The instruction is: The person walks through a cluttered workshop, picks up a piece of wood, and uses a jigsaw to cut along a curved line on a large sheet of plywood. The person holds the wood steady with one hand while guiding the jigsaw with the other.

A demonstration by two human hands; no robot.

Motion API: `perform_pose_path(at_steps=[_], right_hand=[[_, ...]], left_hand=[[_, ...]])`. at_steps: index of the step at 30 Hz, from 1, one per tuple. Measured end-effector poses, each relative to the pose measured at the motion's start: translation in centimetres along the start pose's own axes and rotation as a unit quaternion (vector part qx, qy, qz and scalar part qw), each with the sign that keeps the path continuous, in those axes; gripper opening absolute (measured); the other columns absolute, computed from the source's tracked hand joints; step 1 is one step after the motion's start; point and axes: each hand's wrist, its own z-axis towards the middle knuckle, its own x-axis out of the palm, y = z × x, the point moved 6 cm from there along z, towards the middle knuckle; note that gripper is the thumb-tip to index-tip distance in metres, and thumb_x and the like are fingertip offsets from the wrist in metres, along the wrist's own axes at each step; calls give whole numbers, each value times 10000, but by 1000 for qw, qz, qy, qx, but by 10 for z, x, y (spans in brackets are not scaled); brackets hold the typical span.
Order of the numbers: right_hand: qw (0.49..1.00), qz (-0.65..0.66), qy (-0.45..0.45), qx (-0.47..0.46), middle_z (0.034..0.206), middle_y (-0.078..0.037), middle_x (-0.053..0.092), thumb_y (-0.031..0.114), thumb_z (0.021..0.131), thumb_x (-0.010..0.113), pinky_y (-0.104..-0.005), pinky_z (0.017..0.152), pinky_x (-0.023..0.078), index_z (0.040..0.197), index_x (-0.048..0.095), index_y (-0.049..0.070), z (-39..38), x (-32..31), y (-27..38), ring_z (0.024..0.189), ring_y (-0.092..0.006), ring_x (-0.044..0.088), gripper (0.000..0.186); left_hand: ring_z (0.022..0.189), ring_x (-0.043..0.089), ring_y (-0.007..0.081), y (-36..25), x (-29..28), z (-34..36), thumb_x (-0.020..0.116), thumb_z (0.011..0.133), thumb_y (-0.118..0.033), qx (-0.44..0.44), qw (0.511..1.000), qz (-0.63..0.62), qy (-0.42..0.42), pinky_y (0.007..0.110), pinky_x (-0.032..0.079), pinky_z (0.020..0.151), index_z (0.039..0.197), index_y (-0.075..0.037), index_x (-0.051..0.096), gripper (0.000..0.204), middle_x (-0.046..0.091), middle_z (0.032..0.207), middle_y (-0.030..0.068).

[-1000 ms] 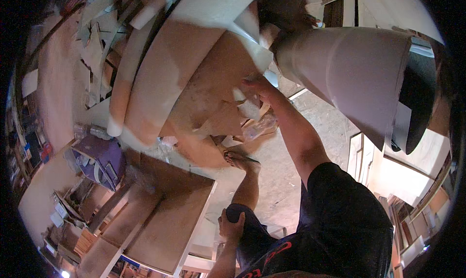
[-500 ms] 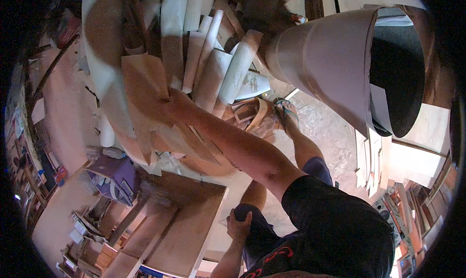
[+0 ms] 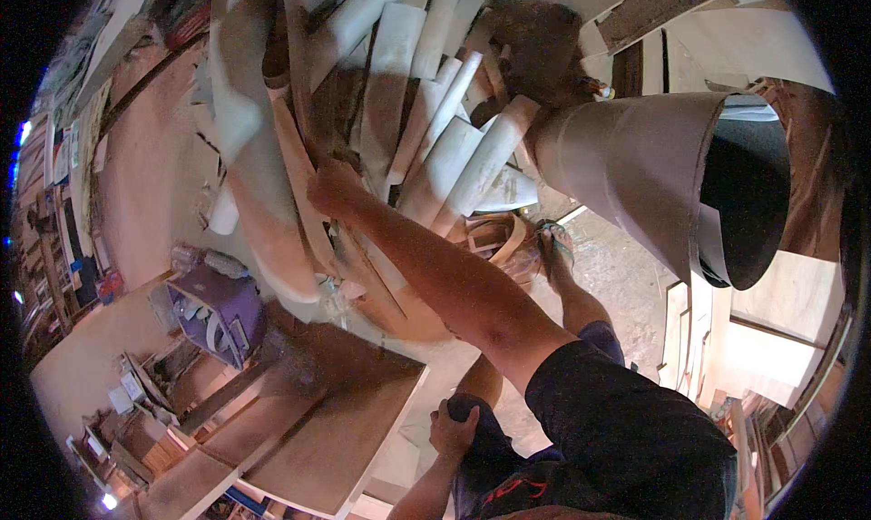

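Note:
My right arm reaches across to the upper left. Its hand (image 3: 336, 189) is closed at the lower end of a thin brown curved sheet (image 3: 311, 93), among large curled sheets; the fingertips are in shadow. Beside that hand, a long pale curved sheet (image 3: 259, 171) bends down on its left. To its right lies a pile of white and tan rolled sheets (image 3: 390, 62). My left hand (image 3: 455, 427) rests cupped on my bent knee, thumb apart from the fingers, holding nothing.
A big rolled sheet with a dark inside (image 3: 635, 161) lies at the right. An oval wooden frame (image 3: 494, 237) is by my sandalled foot (image 3: 558, 239). A purple box (image 3: 218, 311) and a brown board (image 3: 354, 420) stand at the lower left. Pale boards (image 3: 771, 348) lean at the right.
The broad brown sheet face by my right hand has turned to a narrow, edge-on look. The whole view has shifted, with the pile now lower and further right. My left hand stays on the knee.

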Motion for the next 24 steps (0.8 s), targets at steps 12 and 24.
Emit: perform_pose_path(at_steps=[12, 24], right_hand=[[988, -2, -94, -125, 983, -227, 676, 65, 802, 652, -484, 839, 512, 1037, 674, 0, 14, 73, 37, 969, -397, 666, 245], [996, 70, 6, -50, 1054, -229, 666, 129, 846, 623, -495, 836, 516, 1143, 632, 24, -41, 34, 118, 973, -395, 667, 315]], left_hand=[[1184, 600, 395, 18, 10, -5, 697, 747, -699, -31, 999, -11, 38, 521, 505, 973, 1466, -145, 447, 941, 546, 1348, 186], [1222, 571, 379, 15, 11, -6, 689, 783, -638, -32, 997, -36, 55, 522, 484, 995, 1449, -213, 455, 825, 538, 1349, 165]])
